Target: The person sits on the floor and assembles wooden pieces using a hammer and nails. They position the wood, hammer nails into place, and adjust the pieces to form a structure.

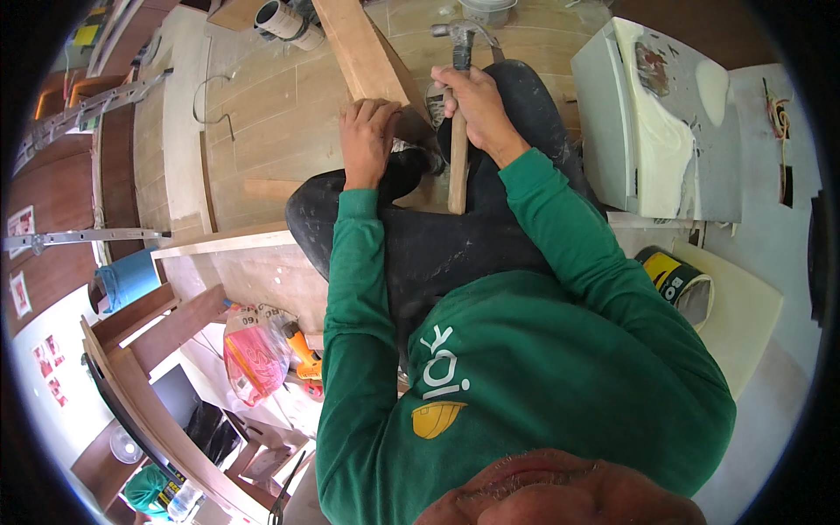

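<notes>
My right hand [479, 107] is wrapped around a claw hammer [458, 171] just below its head. The hammer stands head-up toward the far side, and its wooden handle hangs down over my lap. To the left of it, my left hand [367, 140] curls over the near end of a long wooden board [360, 52]. Its fingertips lie on the board's top edge, and the thumb side is partly hidden. The board runs away from me across the tiled floor. My bent knees, in dark trousers, frame both hands.
A white-topped grey cabinet [608, 114] stands at the right, with a black-and-yellow bucket [687, 284] nearer me. A bent wire [206, 105] and a long pale plank [182, 131] lie left. A drill [304, 352] and a pink bag [254, 363] sit lower left. At the back is a printed tube [289, 24].
</notes>
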`<action>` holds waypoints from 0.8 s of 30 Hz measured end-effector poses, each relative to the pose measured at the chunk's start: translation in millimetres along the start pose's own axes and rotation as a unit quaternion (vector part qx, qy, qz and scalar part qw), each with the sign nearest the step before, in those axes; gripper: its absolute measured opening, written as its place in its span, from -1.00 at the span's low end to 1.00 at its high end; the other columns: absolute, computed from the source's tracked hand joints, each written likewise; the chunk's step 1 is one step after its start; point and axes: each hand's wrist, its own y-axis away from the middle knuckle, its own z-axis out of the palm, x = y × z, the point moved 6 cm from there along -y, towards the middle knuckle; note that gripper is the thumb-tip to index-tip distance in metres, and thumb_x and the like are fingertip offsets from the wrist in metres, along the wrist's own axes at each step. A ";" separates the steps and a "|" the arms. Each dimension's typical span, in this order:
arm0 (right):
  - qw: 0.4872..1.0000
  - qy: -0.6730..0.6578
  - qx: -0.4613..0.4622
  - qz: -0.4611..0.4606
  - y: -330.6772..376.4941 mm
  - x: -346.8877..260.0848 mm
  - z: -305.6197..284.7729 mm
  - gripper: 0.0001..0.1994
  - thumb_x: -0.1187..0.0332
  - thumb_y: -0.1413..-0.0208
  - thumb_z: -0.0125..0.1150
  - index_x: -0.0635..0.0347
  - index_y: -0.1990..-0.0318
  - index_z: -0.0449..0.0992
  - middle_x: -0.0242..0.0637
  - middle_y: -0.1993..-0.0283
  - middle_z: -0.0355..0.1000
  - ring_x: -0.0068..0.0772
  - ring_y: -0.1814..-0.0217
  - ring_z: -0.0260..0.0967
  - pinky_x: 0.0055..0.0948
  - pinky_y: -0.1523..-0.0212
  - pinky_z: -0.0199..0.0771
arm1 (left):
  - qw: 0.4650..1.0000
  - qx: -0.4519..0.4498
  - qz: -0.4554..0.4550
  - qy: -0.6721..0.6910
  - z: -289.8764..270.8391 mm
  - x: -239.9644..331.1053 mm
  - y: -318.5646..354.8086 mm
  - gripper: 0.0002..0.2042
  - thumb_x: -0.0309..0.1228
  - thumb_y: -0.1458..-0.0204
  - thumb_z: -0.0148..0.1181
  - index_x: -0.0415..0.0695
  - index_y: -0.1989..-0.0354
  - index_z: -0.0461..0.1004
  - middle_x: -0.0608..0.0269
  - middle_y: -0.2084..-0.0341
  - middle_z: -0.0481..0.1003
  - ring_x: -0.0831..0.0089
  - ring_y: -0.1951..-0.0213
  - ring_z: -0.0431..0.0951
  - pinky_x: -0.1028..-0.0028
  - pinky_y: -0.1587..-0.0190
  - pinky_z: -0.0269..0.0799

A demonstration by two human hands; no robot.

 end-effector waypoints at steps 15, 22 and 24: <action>1.000 -0.016 -0.017 0.004 -0.5 -4.8 4.8 -0.74 0.24 -0.31 0.42 0.25 0.17 0.53 -0.39 0.35 0.44 -0.56 0.53 0.33 -0.43 0.50 0.35 | 0.999 0.005 -0.010 0.045 6.2 0.3 -1.0 -0.68 -0.63 0.00 0.35 -0.06 0.05 0.75 0.23 0.16 0.67 0.07 0.00 0.60 0.16 -0.10 0.55; 0.999 -0.044 -0.021 0.002 0.3 -8.7 3.8 -0.79 0.26 -0.36 0.39 0.21 0.14 0.55 -0.44 0.33 0.44 -0.58 0.49 0.35 -0.44 0.44 0.42 | 0.999 -0.018 0.000 0.043 4.1 8.3 -9.2 -0.80 -0.52 -0.12 0.41 -0.10 0.07 0.73 0.17 0.17 0.66 0.06 0.05 0.61 0.15 -0.06 0.55; 0.998 -0.051 -0.021 0.003 -1.0 -1.6 9.2 -0.77 0.27 -0.32 0.41 0.24 0.11 0.56 -0.39 0.31 0.48 -0.56 0.51 0.36 -0.43 0.47 0.40 | 0.999 -0.017 -0.020 0.037 -4.4 9.3 -5.7 -0.83 -0.46 -0.15 0.43 -0.11 0.09 0.73 0.16 0.17 0.66 0.06 0.07 0.62 0.13 -0.04 0.54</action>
